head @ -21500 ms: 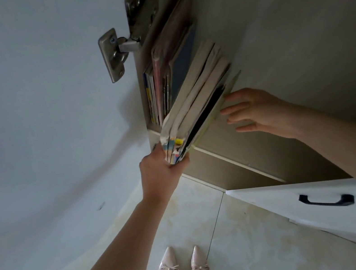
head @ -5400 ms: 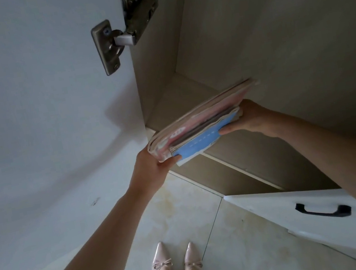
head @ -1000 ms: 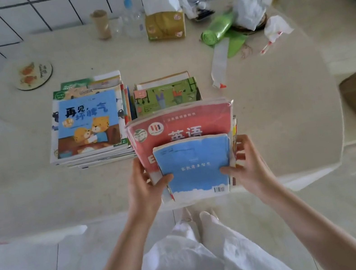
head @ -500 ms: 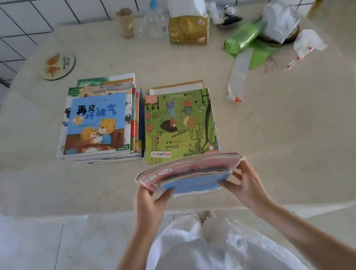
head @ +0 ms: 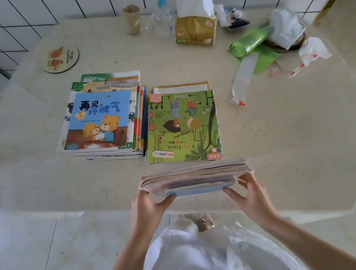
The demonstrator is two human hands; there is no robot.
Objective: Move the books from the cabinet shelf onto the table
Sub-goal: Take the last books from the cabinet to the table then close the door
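I hold a flat bundle of thin books (head: 194, 179) edge-on over the near rim of the beige table (head: 291, 138). My left hand (head: 148, 205) grips its left end and my right hand (head: 248, 194) grips its right end. Just beyond the bundle lies a small pile topped by a green picture book (head: 182, 126). To the left of that sits a taller stack with a blue bear-cover book (head: 100, 120) on top. The cabinet is out of view.
Along the back of the table stand a round coaster (head: 60, 58), a cardboard tube (head: 132, 19), a pump bottle (head: 162, 16) and a yellow tissue box (head: 195, 24). A green bag roll (head: 249, 43) and crumpled tissues (head: 286, 25) lie at the right. Tiled floor lies below.
The bundle has tipped from cover-up to nearly flat and moved forward over the table's near edge, close behind the green book. Both hands keep their grip.
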